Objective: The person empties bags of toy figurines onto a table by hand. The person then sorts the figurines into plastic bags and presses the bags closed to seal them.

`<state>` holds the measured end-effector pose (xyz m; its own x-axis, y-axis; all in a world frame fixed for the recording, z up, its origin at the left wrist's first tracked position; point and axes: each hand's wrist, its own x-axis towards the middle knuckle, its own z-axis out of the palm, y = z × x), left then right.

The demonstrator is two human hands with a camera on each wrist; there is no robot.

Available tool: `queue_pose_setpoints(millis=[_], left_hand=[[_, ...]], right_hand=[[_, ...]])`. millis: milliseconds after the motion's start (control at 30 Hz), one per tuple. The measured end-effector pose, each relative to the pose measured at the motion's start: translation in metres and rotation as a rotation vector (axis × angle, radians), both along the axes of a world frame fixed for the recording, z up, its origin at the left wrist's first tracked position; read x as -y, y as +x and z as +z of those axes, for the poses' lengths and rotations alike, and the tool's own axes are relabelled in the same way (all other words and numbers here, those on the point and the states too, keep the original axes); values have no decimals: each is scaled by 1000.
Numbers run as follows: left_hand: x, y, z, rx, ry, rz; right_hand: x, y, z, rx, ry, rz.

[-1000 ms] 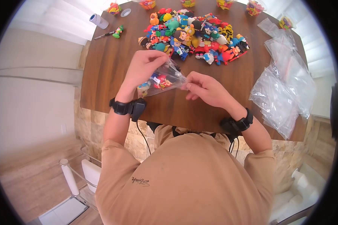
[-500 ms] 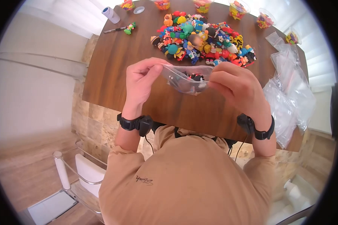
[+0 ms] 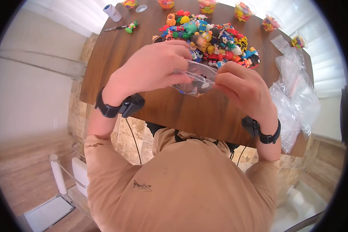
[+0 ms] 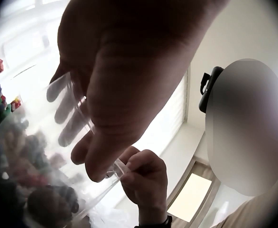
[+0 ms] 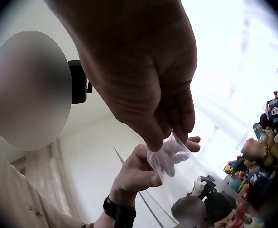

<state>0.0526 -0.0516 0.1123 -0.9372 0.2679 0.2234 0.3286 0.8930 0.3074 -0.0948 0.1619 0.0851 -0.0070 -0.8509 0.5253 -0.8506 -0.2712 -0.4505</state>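
In the head view a clear plastic bag (image 3: pixel 197 83) hangs above the table between both hands, its mouth upward and parted. Small toy figures (image 5: pixel 217 209) lie inside it, one with black hair. My right hand (image 3: pixel 241 85) pinches a corner of the bag's mouth between thumb and fingers. Over the opposite side of the mouth is my left hand (image 3: pixel 152 65), its fingers extended and its thumb apart from them. Through the plastic, the left wrist view shows several straight left fingers (image 4: pixel 65 111), with the thumb nearer the right hand.
A heap of colourful toy figures (image 3: pixel 216 40) covers the table's far middle. Flat plastic bags (image 3: pixel 294 89) lie at right. Clear cups of bright pieces (image 3: pixel 244 11) line the far edge. A green figure (image 3: pixel 131 27), a pen (image 3: pixel 116 28) and a white cylinder (image 3: pixel 112 13) are at far left.
The bag, first stretched low at left, was lifted and its mouth spread between both hands. Since then the left hand has let its corner go and shifted over the mouth; the right keeps its pinch.
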Motion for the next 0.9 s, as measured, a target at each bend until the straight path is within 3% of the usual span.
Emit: queue_pose_setpoints(millis=[67, 100, 267, 333, 467, 533, 733, 900], left_hand=[[5, 4, 10, 235, -38, 139], [7, 7, 10, 238, -37, 133], [16, 19, 9, 94, 15, 164], [15, 22, 8, 79, 34, 187], [18, 26, 5, 26, 35, 197], [17, 28, 4, 40, 59, 223], [21, 32, 2, 45, 134, 326], [21, 34, -4, 7, 155, 398]], right_hand=[[-4, -3, -1, -2, 16, -25], [-5, -4, -1, -15, 26, -24], [-2, -4, -4, 34, 20, -54], [5, -2, -8, 337, 25, -123], [7, -12, -23, 415, 98, -211], [5, -16, -27, 338, 163, -242], [3, -18, -31, 567, 170, -217], [4, -17, -40, 569, 150, -252]])
